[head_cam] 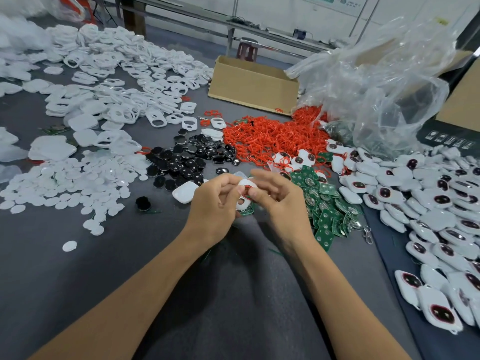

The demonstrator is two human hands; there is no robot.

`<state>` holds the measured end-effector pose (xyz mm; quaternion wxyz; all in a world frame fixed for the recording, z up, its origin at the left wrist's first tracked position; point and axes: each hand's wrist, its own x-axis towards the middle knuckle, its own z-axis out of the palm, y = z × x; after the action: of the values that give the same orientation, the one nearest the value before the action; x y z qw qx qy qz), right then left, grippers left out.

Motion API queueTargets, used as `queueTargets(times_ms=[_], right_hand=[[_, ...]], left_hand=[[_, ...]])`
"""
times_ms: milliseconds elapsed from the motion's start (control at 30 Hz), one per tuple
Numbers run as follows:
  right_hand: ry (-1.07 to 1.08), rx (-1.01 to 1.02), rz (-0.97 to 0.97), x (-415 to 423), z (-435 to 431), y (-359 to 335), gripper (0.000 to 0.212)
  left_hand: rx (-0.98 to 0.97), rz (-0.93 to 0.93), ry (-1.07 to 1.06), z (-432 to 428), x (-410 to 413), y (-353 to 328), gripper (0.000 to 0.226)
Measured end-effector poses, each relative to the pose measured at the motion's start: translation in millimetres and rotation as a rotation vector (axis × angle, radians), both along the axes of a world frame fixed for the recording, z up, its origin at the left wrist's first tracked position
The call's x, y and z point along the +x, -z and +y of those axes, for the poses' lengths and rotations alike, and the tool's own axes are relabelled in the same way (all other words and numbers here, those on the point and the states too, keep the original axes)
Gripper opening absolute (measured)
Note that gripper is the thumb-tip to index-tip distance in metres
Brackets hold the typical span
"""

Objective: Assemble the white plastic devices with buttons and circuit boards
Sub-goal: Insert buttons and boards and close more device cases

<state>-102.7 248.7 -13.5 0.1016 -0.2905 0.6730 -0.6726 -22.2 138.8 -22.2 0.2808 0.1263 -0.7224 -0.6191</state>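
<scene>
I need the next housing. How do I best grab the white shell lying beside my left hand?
Probably pinch the white shell by its near and left edges, coming from above-left. It lies flat with bare mat there. Black buttons crowd its far side, and the left hand, holding a white device, is on its right.

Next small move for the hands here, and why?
Probably press the red ring fully into the white shell: the left hand and right hand both pinch the shell, and the ring looks only partly seated along its edge.
</scene>
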Motion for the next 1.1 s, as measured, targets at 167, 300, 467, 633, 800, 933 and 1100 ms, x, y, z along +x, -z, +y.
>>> queueTargets(times_ms=[167, 300, 467, 633, 800, 933, 1100], right_hand=[[0.026, 0.084, 0.076, 1, 4, -2, 0.014], [0.181, 0.213, 0.244, 5, -1, 0, 0.012], [0.24, 0.261, 0.247, 4, -3, -1, 0.013], [0.172, 0.223, 0.26, 1, -4, 1, 0.016], [0.133, 0.437, 0.515, -31, -28, -14, 0.016], [-0.045, 0.715, 0.655, -50, -60, -21, 0.02], [-0.099, 0.899, 0.663, -57, -83, -21, 0.015]], left_hand=[[-0.114, -0.005, -0.009, 3, 3, 1, 0.014], [0.023, -0.007, 0.03, 3, 2, 0, 0.012], [0.177, -0.024, 0.117, 0, 1, 1, 0.011], [0.229, -0.046, 0.045, -3, -1, 4, 0.014], [0.25, 0.044, -0.102, -6, 3, 1, 0.019], [0.306, 0.112, -0.237, -10, 3, -1, 0.025], [0.348, 0.117, -0.276, -11, 0, -1, 0.025]])
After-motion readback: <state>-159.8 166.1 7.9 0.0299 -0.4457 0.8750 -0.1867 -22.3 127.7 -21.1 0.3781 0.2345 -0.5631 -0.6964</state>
